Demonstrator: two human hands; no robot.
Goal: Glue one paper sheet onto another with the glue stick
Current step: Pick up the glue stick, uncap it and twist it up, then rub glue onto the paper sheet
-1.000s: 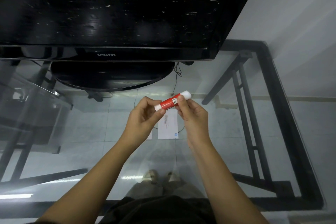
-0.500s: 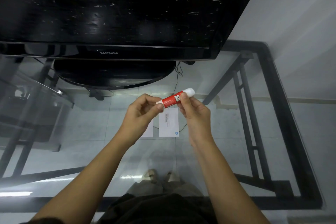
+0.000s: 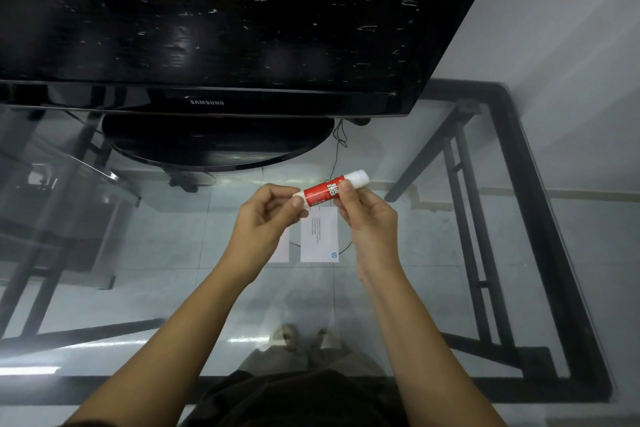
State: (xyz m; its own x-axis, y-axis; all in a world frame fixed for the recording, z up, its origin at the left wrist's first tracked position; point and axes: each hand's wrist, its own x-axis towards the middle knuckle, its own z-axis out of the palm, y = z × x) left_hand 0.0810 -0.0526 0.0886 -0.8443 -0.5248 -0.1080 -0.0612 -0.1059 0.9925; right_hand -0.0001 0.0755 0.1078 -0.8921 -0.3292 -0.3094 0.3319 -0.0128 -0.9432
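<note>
A red glue stick [image 3: 320, 191] with white ends is held level above the glass table, both hands on it. My left hand [image 3: 265, 218] pinches its left white end between thumb and fingers. My right hand [image 3: 370, 218] grips the red body near the right end, whose white cap [image 3: 358, 178] sticks out to the upper right. Below the hands, a white paper sheet [image 3: 320, 236] with small print and a blue logo lies flat on the glass. A second white sheet [image 3: 283, 248] lies just left of it, mostly hidden by my left hand.
A black television [image 3: 207, 28] on an oval stand [image 3: 218, 146] fills the back of the glass table [image 3: 433, 270]. A thin black cable [image 3: 337, 152] runs from it toward the papers. The table's black frame [image 3: 540, 218] runs along the right, next to a white wall.
Both hands with the glue stick have stayed almost in place, drifting slightly up and right in view. The grip looks the same.
</note>
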